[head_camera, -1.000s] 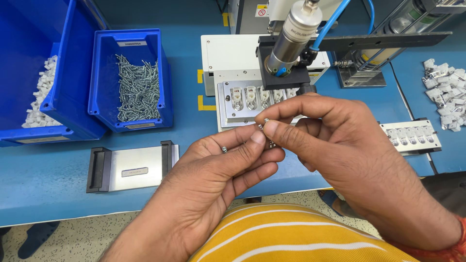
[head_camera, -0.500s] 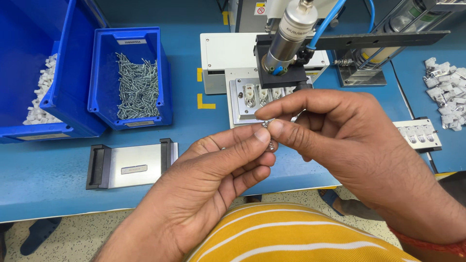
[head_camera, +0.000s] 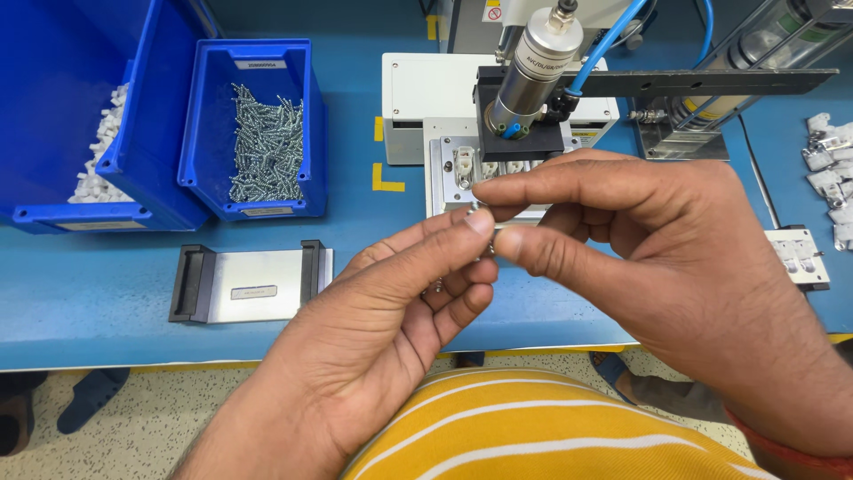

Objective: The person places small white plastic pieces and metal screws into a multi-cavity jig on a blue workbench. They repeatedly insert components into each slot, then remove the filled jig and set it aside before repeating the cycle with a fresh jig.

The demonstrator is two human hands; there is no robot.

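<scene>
From the left, at about 10 o'clock, I see a big blue bin (head_camera: 53,133) with small white plastic parts (head_camera: 99,151) in it. Just beside it stands a smaller blue bin (head_camera: 306,133) that holds a heap of silver screws (head_camera: 265,142). Below, at 9 o'clock, a flat metal plate (head_camera: 253,283) with black ends lies on the table (head_camera: 107,267).

In the middle, my left hand (head_camera: 391,311) is half curled; its thumb and first finger pinch a small screw (head_camera: 474,207), and some more seem to lie in the palm. My right hand (head_camera: 649,249) meets it, with finger and thumb closing on the same screw. I judge this is the step of passing one screw from hand to hand. The next move asks for a firm pinch and a careful carry to the fixture (head_camera: 462,164) at 12 o'clock, under the driver (head_camera: 533,76).
</scene>
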